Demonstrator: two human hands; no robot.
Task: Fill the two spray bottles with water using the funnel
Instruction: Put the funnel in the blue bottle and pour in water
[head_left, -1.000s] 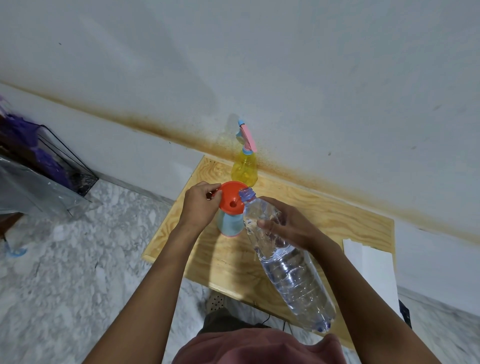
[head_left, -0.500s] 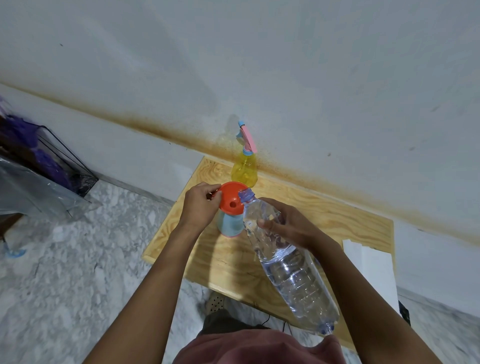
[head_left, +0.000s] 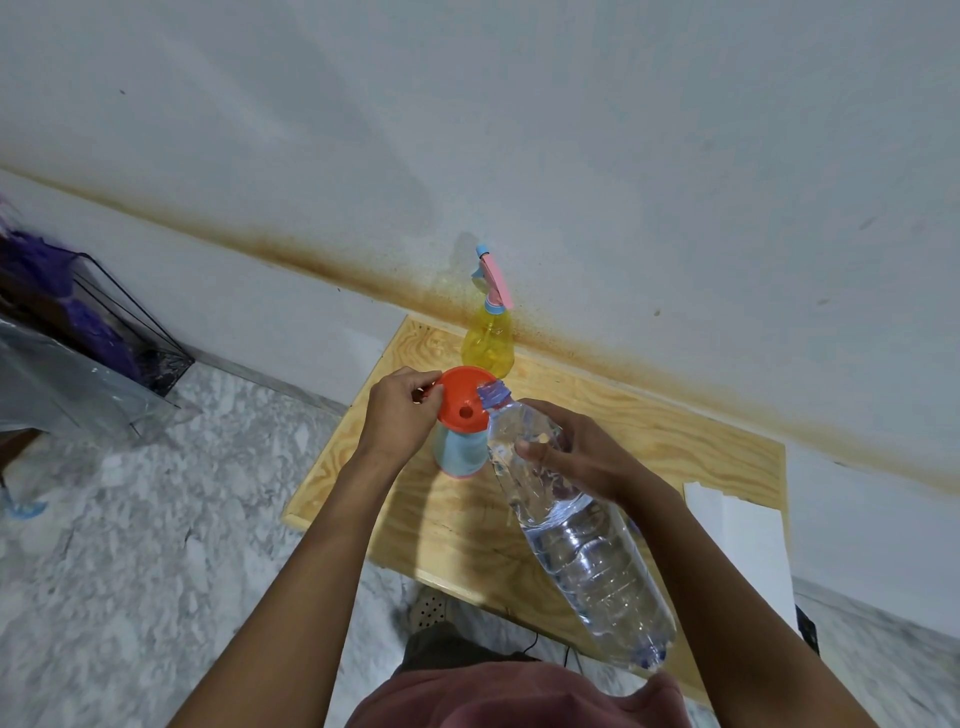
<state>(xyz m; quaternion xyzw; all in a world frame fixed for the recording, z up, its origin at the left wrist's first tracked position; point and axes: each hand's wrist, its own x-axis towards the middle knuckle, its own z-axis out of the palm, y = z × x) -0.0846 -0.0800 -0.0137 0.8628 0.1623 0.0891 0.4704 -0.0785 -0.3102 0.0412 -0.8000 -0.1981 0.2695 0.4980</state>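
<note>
An orange funnel (head_left: 460, 397) sits in the neck of a light blue spray bottle (head_left: 461, 453) on a small wooden table (head_left: 675, 441). My left hand (head_left: 402, 410) pinches the funnel's left rim. My right hand (head_left: 576, 452) grips a large clear water bottle (head_left: 582, 530) near its shoulder. That bottle is tilted, its open mouth resting over the funnel's right edge, its base raised toward me. Behind stands a yellow spray bottle (head_left: 488, 343) with its pink and blue trigger head on, close to the wall.
A white sheet of paper (head_left: 737, 551) lies on the table's right side. The wall runs right behind the table. On the marble floor at left are a black wire rack (head_left: 104, 322) and a clear plastic bag (head_left: 57, 384).
The water bottle's base has lifted slightly, steepening its tilt over the funnel. My left hand and the funnel have stayed in place.
</note>
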